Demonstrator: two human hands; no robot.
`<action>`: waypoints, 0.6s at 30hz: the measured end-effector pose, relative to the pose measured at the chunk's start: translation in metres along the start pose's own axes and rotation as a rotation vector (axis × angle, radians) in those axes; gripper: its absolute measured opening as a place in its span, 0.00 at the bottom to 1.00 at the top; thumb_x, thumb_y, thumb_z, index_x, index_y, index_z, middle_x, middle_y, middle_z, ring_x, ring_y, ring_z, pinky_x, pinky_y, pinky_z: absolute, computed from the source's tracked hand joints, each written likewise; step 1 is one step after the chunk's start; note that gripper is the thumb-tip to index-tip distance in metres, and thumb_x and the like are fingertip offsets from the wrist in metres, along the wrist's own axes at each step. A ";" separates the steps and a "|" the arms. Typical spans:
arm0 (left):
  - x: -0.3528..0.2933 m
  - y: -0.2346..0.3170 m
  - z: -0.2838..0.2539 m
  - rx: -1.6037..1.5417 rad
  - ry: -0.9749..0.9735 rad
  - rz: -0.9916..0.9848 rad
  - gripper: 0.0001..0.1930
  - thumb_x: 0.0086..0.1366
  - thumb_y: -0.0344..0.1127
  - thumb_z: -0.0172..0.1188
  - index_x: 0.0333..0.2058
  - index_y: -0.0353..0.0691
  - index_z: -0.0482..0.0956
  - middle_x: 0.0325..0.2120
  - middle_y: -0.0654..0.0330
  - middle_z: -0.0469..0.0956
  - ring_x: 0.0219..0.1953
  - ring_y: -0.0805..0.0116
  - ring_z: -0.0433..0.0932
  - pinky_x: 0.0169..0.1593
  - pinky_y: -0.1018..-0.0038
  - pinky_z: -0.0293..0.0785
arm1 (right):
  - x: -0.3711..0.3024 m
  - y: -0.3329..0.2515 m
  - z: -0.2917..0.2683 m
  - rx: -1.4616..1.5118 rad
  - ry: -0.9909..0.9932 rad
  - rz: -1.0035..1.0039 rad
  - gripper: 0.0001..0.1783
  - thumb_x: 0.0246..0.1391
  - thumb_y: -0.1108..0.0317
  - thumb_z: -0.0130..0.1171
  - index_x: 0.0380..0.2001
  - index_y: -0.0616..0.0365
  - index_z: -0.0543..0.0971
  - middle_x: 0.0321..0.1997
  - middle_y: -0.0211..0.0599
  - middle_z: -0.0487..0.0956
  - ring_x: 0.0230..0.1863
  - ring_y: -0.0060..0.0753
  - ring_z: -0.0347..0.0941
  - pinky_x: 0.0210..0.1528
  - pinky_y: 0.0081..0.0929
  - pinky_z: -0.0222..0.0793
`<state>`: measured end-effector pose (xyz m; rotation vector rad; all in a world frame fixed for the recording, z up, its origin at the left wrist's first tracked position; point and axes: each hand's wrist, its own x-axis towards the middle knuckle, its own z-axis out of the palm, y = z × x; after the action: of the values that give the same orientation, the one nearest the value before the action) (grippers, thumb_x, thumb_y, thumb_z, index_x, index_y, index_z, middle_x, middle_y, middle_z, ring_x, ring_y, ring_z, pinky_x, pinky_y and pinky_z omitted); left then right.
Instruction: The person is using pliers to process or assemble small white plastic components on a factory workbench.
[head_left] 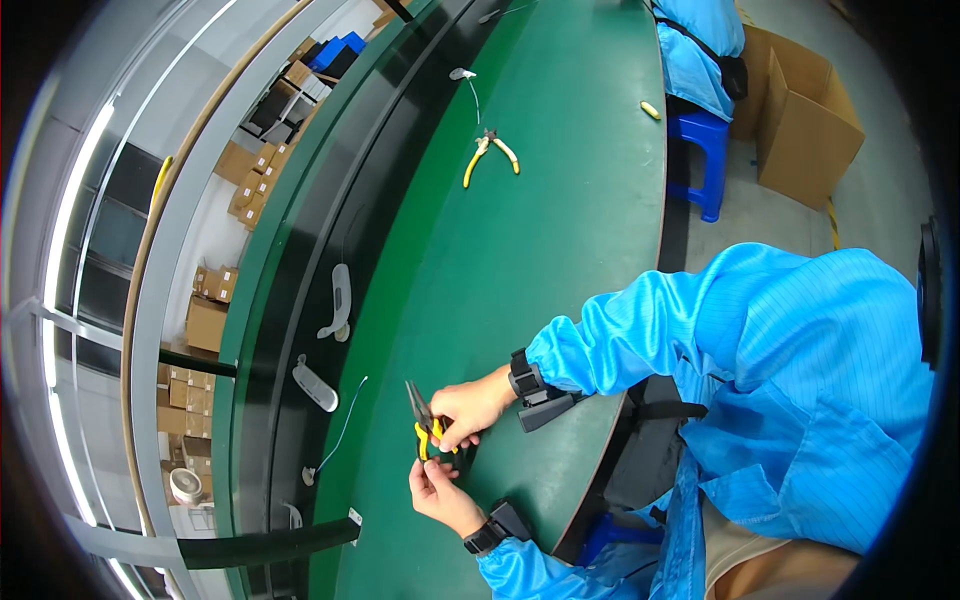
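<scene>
- The right hand (470,405) grips the yellow-handled pliers (424,420) by their handles, nose pointing away from the body, low over the green desk (560,230)
- The left hand (440,492), just below the pliers, pinches closed on something too small to tell, brought to the handles
- A second pair of yellow pliers (490,152) lies well beyond, handles splayed

Both hands (455,450) w/ yellow-handled pliers (424,422) on green bench (560,200), 2nd pliers (490,150) far off
</scene>
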<state>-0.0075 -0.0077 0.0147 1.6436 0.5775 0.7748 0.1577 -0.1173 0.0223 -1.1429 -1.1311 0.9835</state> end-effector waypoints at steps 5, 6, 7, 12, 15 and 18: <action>0.011 -0.010 -0.016 0.176 0.020 0.068 0.12 0.67 0.29 0.53 0.45 0.26 0.76 0.29 0.59 0.78 0.27 0.78 0.72 0.31 0.81 0.69 | 0.006 0.008 0.004 0.111 0.043 0.028 0.08 0.55 0.70 0.59 0.33 0.65 0.74 0.24 0.36 0.77 0.21 0.26 0.76 0.23 0.22 0.75; 0.015 -0.014 -0.018 0.160 0.026 0.041 0.12 0.67 0.29 0.54 0.44 0.26 0.76 0.29 0.59 0.78 0.27 0.78 0.72 0.31 0.81 0.69 | 0.008 0.013 0.004 0.112 0.034 0.026 0.08 0.55 0.70 0.59 0.33 0.65 0.74 0.24 0.36 0.77 0.21 0.26 0.76 0.23 0.22 0.75; 0.017 -0.017 -0.019 0.144 0.033 0.015 0.11 0.67 0.29 0.54 0.44 0.26 0.76 0.28 0.59 0.78 0.27 0.78 0.72 0.31 0.81 0.69 | 0.009 0.017 0.005 0.142 0.038 0.055 0.08 0.56 0.70 0.59 0.33 0.65 0.74 0.24 0.37 0.77 0.22 0.26 0.76 0.23 0.22 0.75; 0.017 -0.021 -0.021 0.146 0.046 0.028 0.11 0.66 0.28 0.54 0.44 0.26 0.77 0.28 0.60 0.78 0.27 0.78 0.72 0.31 0.81 0.69 | 0.007 0.019 0.006 0.210 0.054 0.077 0.08 0.56 0.69 0.58 0.33 0.63 0.73 0.24 0.36 0.77 0.21 0.25 0.76 0.24 0.21 0.75; 0.014 -0.018 -0.024 0.157 0.030 0.049 0.12 0.66 0.28 0.55 0.45 0.26 0.77 0.30 0.59 0.79 0.29 0.77 0.73 0.34 0.80 0.70 | 0.010 0.019 0.009 0.217 0.068 0.071 0.09 0.57 0.67 0.58 0.34 0.63 0.73 0.25 0.36 0.77 0.21 0.24 0.75 0.24 0.21 0.74; 0.012 -0.018 -0.022 0.097 -0.021 0.059 0.13 0.66 0.28 0.55 0.46 0.26 0.76 0.34 0.57 0.79 0.34 0.73 0.76 0.40 0.78 0.73 | 0.007 0.010 0.012 -0.006 0.050 0.035 0.11 0.57 0.64 0.58 0.35 0.62 0.74 0.28 0.34 0.77 0.24 0.23 0.74 0.27 0.23 0.73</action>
<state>-0.0152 0.0193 0.0020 1.7625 0.5607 0.7823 0.1468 -0.1066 0.0145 -1.1899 -1.0778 0.9739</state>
